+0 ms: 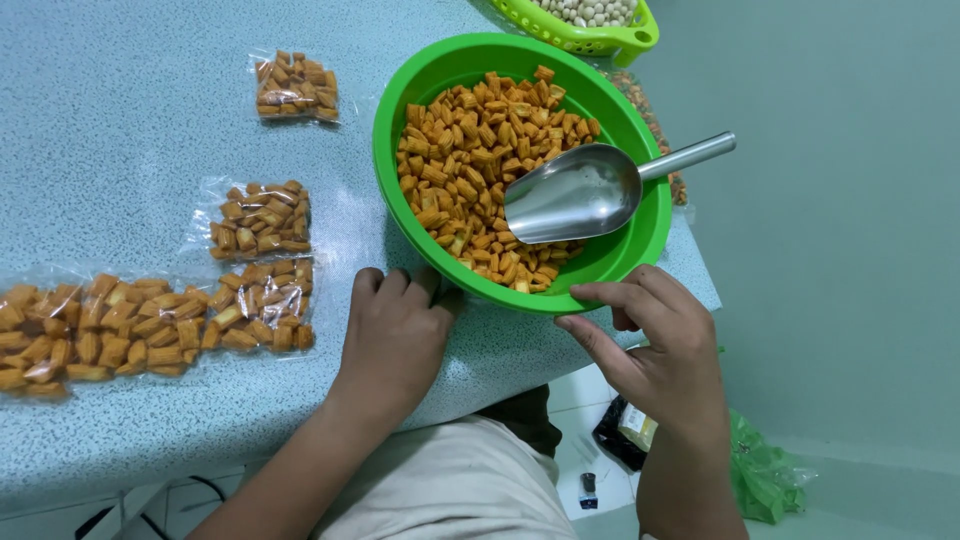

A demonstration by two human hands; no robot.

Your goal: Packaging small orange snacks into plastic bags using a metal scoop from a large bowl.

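One green bowl (400,110) stood on the speckled tabletop (120,120) near its right edge, filled with small orange snack pieces (470,150). One metal scoop (575,192) lay in the bowl on top of the snacks, its long axis running from lower left to upper right, the open mouth facing lower left and the round handle (690,155) sticking out over the bowl's right rim. Four clear bags of the same snacks (262,220) lay flat on the tabletop to the left of the bowl, the largest at the far left edge. The left hand (395,335) rested on the tabletop against the bowl's near rim, fingers curled, holding nothing. The right hand (655,345) was open beside the bowl's near right rim, its fingertips at the rim. One yellow-green basket (600,40) of pale round pieces sat beyond the bowl.
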